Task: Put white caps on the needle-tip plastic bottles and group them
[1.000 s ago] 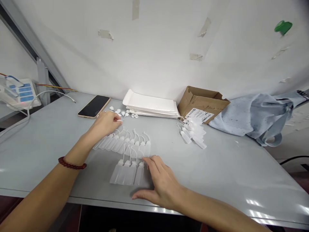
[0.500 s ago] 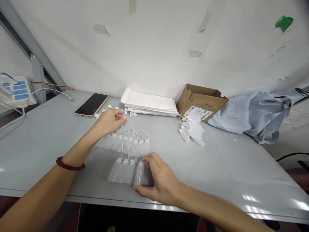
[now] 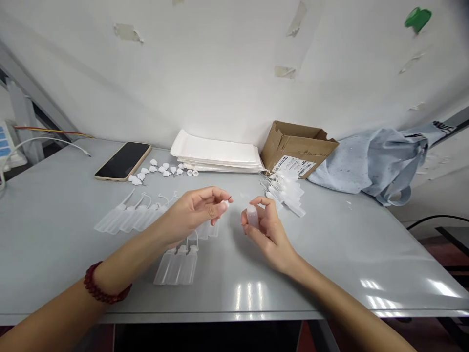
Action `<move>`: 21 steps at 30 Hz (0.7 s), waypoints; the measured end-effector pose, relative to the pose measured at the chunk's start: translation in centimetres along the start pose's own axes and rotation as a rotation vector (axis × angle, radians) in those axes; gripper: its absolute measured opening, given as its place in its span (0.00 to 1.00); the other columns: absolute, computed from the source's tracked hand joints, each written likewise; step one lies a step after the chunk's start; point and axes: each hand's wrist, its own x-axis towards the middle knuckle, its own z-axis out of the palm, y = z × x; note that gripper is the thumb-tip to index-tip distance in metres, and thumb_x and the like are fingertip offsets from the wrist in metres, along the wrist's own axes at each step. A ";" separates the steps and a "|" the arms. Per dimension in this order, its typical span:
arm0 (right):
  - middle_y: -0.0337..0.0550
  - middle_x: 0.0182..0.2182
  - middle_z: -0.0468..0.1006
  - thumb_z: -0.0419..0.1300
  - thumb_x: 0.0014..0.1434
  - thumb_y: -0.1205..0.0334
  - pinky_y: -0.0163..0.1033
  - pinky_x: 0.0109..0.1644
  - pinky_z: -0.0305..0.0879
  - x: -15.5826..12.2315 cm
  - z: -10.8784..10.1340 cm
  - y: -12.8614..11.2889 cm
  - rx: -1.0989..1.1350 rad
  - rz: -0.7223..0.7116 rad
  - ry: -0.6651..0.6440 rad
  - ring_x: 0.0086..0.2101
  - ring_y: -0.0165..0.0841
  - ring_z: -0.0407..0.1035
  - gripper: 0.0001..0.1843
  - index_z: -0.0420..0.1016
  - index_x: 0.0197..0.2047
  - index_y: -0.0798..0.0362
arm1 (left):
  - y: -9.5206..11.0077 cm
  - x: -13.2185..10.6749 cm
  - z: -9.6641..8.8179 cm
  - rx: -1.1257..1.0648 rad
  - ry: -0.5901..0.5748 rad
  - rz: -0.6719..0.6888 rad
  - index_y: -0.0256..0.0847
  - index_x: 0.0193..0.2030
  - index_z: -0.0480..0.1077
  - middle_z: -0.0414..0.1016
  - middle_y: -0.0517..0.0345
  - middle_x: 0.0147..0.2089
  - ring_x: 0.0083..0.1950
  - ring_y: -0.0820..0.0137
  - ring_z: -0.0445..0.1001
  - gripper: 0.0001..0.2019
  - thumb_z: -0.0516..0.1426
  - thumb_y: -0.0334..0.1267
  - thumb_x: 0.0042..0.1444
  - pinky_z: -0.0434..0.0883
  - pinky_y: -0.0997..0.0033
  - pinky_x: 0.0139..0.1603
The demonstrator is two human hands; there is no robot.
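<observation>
My left hand (image 3: 203, 210), with a dark red bead bracelet on its wrist, pinches a small white cap (image 3: 225, 203) above the middle of the table. A thin dark point stands out from the cap. My right hand (image 3: 269, 232) grips a small translucent plastic bottle (image 3: 252, 217), held upright with its neck facing up. Cap and bottle are a short way apart. Below my left hand lies a front group of similar bottles (image 3: 176, 266). A row of more bottles (image 3: 128, 217) lies behind my left forearm, which partly hides it.
Several loose white caps (image 3: 163, 168) lie near a phone (image 3: 123, 161). Behind are a stack of white envelopes (image 3: 220, 152) and an open cardboard box (image 3: 298, 149). A pile of bottles (image 3: 287, 193) lies before the box. Pale blue cloth (image 3: 362, 166) sits at the right.
My right hand has lifted the bottle off the table and turned it upright. My left hand has come from the loose caps toward the middle with one cap. The view has shifted slightly.
</observation>
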 end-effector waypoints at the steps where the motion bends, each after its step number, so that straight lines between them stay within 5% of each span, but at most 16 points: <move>1: 0.34 0.31 0.66 0.49 0.57 0.71 0.35 0.30 0.57 -0.1 0.0 0.0 -0.009 -0.004 -0.005 0.26 0.26 0.60 0.18 0.50 0.48 0.46 | 0.0 0.0 0.4 -0.020 -0.010 0.007 0.42 0.39 0.72 0.67 0.61 0.31 0.29 0.75 0.65 0.10 0.59 0.45 0.55 0.67 0.72 0.35; 6: 0.36 0.32 0.68 0.49 0.58 0.71 0.36 0.33 0.59 -0.2 0.1 0.1 -0.102 -0.047 -0.035 0.28 0.28 0.61 0.18 0.54 0.51 0.47 | -0.3 -0.3 1.5 -0.058 -0.015 0.039 0.40 0.36 0.73 0.73 0.57 0.36 0.35 0.72 0.70 0.09 0.62 0.42 0.52 0.70 0.70 0.39; 14: 0.42 0.37 0.75 0.51 0.59 0.70 0.35 0.32 0.61 -0.2 0.5 0.3 -0.148 -0.058 -0.030 0.34 0.31 0.69 0.18 0.57 0.52 0.50 | -0.7 -0.2 2.3 -0.036 0.182 0.121 0.39 0.36 0.73 0.75 0.57 0.36 0.38 0.69 0.75 0.08 0.62 0.41 0.52 0.74 0.68 0.42; 21: 0.42 0.36 0.78 0.52 0.58 0.70 0.33 0.28 0.61 -0.3 0.6 0.2 -0.250 -0.040 -0.010 0.31 0.31 0.71 0.19 0.55 0.52 0.50 | -0.8 -0.1 2.6 -0.050 0.163 0.091 0.38 0.34 0.74 0.77 0.56 0.35 0.39 0.68 0.76 0.08 0.64 0.39 0.49 0.75 0.69 0.41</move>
